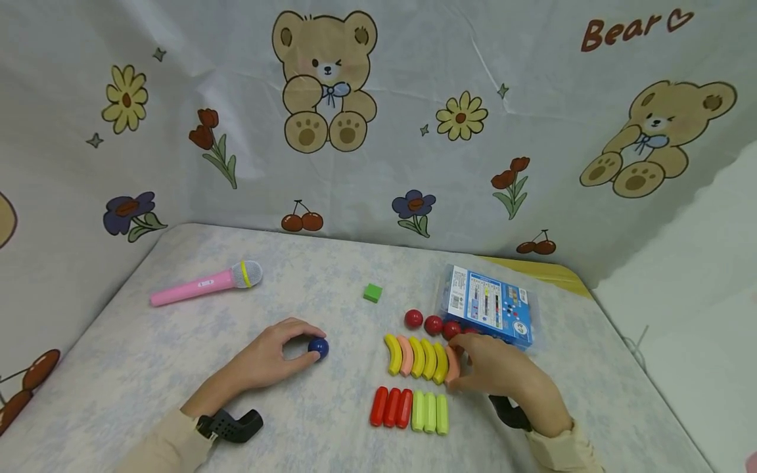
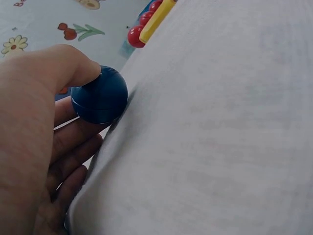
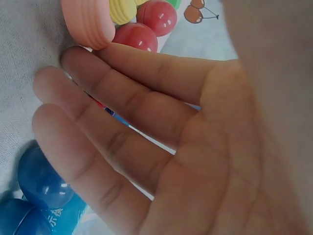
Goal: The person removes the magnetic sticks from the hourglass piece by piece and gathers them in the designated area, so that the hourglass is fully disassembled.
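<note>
My left hand (image 1: 275, 355) pinches a dark blue ball (image 1: 318, 347) between thumb and fingers, low over the table. In the left wrist view the ball (image 2: 100, 95) sits under the thumb tip. My right hand (image 1: 497, 368) is at the right end of a row of banana-shaped pieces, mostly yellow (image 1: 416, 358). Its index finger and thumb are at opposite ends of a pink banana-shaped piece (image 1: 452, 364), pinching it. In the right wrist view the index fingertip meets that pink piece (image 3: 88, 22), while the other fingers extend; the thumb tip is out of frame.
Red balls (image 1: 413, 319) line up behind the bananas, beside a blue-labelled box (image 1: 491, 303). Red sticks (image 1: 391, 407) and light green sticks (image 1: 430, 412) lie in front. A green block (image 1: 372, 293) and a pink microphone (image 1: 207, 284) stand farther back. Blue balls (image 3: 44, 176) lie near the right fingers.
</note>
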`<act>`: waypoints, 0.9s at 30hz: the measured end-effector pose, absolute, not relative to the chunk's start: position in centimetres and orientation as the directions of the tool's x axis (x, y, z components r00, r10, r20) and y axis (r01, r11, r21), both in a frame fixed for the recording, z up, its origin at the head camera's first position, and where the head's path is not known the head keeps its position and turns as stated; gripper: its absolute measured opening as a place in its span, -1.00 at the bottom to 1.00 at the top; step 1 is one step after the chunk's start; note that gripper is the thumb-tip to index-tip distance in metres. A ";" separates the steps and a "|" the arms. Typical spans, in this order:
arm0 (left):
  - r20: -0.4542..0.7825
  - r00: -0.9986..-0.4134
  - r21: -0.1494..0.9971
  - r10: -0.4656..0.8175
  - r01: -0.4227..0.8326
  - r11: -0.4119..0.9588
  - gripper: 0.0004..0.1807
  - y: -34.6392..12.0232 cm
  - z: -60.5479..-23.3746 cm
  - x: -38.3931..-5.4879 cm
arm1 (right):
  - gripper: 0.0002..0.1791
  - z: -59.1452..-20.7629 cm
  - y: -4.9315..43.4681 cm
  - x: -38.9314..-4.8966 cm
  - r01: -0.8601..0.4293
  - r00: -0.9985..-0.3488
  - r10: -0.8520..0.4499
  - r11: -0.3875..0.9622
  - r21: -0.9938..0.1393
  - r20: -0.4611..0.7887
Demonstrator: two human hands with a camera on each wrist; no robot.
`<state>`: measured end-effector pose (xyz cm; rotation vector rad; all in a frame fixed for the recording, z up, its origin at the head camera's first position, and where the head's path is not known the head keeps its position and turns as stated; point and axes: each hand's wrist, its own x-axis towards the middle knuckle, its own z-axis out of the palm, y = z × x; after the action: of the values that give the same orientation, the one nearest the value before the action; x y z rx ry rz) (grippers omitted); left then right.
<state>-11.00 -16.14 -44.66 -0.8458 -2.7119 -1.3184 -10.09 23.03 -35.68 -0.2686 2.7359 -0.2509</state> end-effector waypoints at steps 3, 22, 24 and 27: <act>0.234 -0.855 0.727 0.463 0.470 0.501 -0.64 -16.1 -44.7 -11.0 | -0.24 -35.6 23.0 -10.1 -0.139 -0.908 -0.208 0.968 -0.208 -0.363; 0.218 -0.857 0.763 0.466 0.448 0.467 -0.61 -16.1 -44.6 -11.1 | -0.52 -34.4 19.0 -9.4 -0.457 -0.867 -0.492 0.849 -0.264 -0.082; 0.232 -0.852 0.758 0.469 0.461 0.462 -0.62 -16.1 -44.7 -11.1 | -0.52 -34.6 17.9 -9.5 -0.511 -0.834 -0.546 0.819 -0.261 -0.079; 0.259 -0.841 0.748 0.476 0.486 0.451 -0.68 -16.2 -44.9 -11.1 | -0.53 -34.6 16.4 -9.7 -0.566 -0.792 -0.603 0.784 -0.253 -0.095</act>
<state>-11.13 -16.23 -44.89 -0.8831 -2.6664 -1.3810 -9.66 16.45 -34.59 -0.9259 2.8044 -0.3171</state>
